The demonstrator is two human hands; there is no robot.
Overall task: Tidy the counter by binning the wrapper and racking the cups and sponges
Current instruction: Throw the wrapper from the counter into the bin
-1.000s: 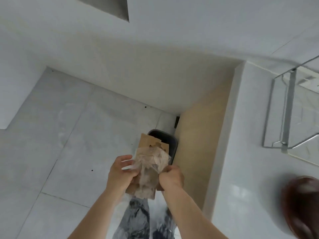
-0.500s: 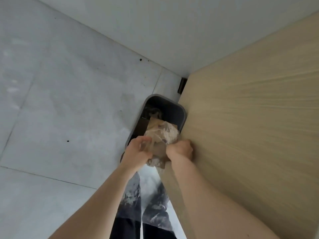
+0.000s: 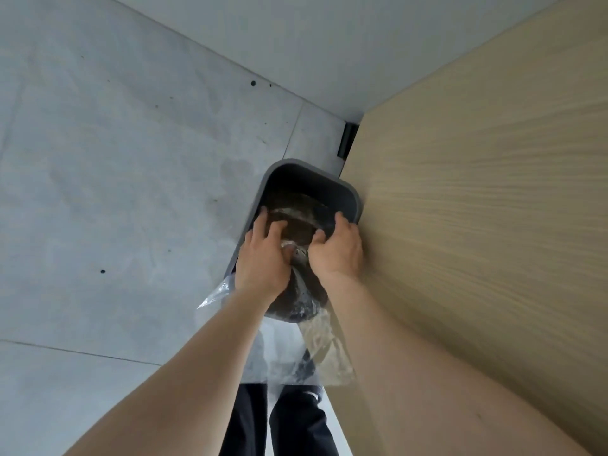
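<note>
Down at centre frame, my left hand (image 3: pixel 263 258) and right hand (image 3: pixel 335 248) pressed, fingers curled, on the crumpled wrapper (image 3: pixel 296 225) inside the grey bin (image 3: pixel 312 179) beside the wooden cabinet (image 3: pixel 477 209); no writing was legible.

No readable txt, labels or nos. anywhere.
</note>
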